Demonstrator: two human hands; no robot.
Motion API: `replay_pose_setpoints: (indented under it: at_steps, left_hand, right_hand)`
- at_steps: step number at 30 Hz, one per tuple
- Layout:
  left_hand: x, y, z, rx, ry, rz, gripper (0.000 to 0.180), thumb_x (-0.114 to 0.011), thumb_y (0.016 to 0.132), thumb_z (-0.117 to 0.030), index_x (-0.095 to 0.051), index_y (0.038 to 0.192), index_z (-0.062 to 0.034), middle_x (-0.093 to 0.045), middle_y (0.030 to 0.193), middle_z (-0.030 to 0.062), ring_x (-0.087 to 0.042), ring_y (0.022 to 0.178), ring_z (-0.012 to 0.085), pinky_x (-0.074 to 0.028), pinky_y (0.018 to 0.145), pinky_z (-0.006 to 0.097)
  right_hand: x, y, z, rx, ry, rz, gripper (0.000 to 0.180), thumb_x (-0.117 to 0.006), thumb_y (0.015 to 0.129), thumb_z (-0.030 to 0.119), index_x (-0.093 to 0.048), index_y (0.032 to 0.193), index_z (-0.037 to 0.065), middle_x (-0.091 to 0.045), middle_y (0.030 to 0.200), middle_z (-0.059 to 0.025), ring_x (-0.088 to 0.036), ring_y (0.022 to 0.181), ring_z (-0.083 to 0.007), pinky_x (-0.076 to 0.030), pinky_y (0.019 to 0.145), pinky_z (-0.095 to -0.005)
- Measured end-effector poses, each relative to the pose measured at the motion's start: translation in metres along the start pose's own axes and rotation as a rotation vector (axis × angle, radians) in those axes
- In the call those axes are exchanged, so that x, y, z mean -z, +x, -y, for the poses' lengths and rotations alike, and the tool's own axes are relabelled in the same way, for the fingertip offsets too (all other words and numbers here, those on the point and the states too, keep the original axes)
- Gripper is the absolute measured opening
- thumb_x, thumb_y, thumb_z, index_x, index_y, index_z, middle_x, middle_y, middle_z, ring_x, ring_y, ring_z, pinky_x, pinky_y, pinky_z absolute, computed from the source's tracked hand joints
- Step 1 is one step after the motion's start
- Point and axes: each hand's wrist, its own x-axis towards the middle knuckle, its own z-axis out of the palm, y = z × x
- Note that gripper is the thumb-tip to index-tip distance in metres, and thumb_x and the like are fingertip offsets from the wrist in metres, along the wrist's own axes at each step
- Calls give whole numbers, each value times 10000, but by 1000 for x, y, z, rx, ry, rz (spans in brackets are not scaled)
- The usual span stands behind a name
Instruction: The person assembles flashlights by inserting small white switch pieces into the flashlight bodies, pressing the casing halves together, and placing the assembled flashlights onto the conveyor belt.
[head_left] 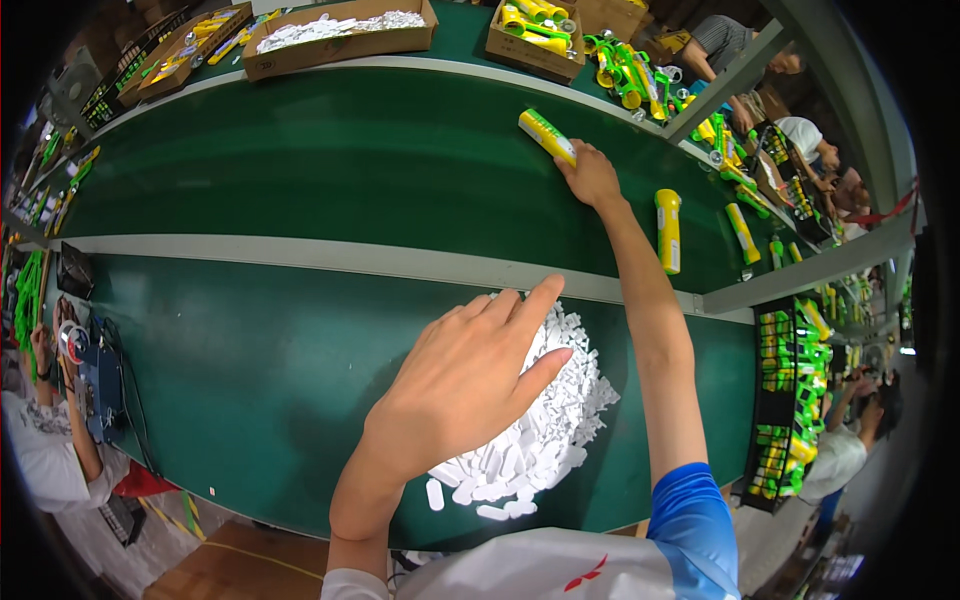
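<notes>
My right hand [592,175] reaches out over the dark green conveyor belt [300,160], its fingers closed around the near end of a yellow-and-green tube [545,134] shaped like a flashlight body. The tube's far end points up and to the left. Close to me, my left hand [470,365] hovers with fingers stretched out and thumb apart, holding nothing. Beneath and beside it lies a heap of small white plastic pieces [560,400] on the green worktable [250,370]. The left hand hides part of the heap. Right of my right forearm, a yellow flashlight-shaped tube [668,232] lies on the belt.
A grey metal rail [330,255] separates worktable and belt. Beyond the belt stand cardboard boxes of white pieces [262,64] and yellow tubes [560,65]. A black crate [775,410] of yellow-green items borders the right. Other people work at both sides; a blue device [100,385] sits left.
</notes>
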Motion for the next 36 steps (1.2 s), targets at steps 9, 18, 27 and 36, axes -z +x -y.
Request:
replay_pose_setpoints:
  at_steps: [9,18,27,36]
  left_hand:
    - [-4,0,1,-4,18,-27,548,-596,977,-319,-461,1406,-6,-639,1007,213,-620,922,382,-495,835,445]
    - [-5,-1,4,-22,31,-62,545,-601,977,-319,-462,1404,-10,-621,938,189,-620,896,364,-500,804,434]
    - [-4,-3,5,-19,28,-58,544,-603,976,-320,-464,1402,-11,-621,955,188,-619,906,359,-499,813,435]
    - [-3,-4,6,-16,36,-42,556,-591,982,-319,-442,1416,-4,-621,973,195,-617,919,370,-493,836,445]
  right_hand:
    - [-6,2,-3,0,-44,-47,417,-630,933,333,-585,1186,5,-673,1097,-211,-652,1024,-388,-519,915,-478]
    - [-2,2,2,-121,-56,-26,419,-624,939,338,-584,1171,-9,-673,1093,-227,-654,1026,-399,-516,922,-482]
    - [-7,5,-20,29,12,-19,433,-615,950,335,-563,1188,-22,-642,1148,-248,-634,1047,-424,-513,927,-489]
    - [-6,7,-20,5,-24,-12,442,-602,961,359,-567,1168,-31,-650,1124,-249,-644,1027,-423,-523,908,-488]
